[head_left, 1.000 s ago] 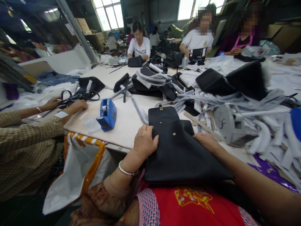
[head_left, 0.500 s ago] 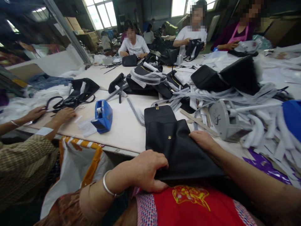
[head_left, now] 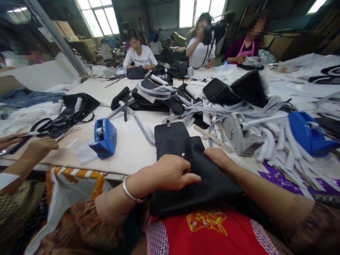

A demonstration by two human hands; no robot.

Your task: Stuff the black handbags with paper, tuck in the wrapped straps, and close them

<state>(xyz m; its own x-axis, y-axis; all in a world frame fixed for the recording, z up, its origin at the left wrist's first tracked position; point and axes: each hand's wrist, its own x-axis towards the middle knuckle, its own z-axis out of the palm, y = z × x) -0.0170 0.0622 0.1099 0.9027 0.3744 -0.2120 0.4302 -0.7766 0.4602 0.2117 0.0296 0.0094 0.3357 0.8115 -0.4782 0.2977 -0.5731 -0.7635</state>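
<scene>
The left hand (head_left: 171, 172) is half-open over the flat, black, leather-like bag (head_left: 211, 179); the right hand (head_left: 219, 157) touches its right edge, grip unclear.

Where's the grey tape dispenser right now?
The grey tape dispenser is right of centre in the head view, between the held black bag and a blue dispenser.

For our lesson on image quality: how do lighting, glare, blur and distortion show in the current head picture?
Head view: the back windows glare white, the wall between is dim; head view: the black bag under the left hand has faint sheen; head view: the metal post slants, perhaps from wide-angle distortion; head view: the distant striped shirt looks soft.
</scene>
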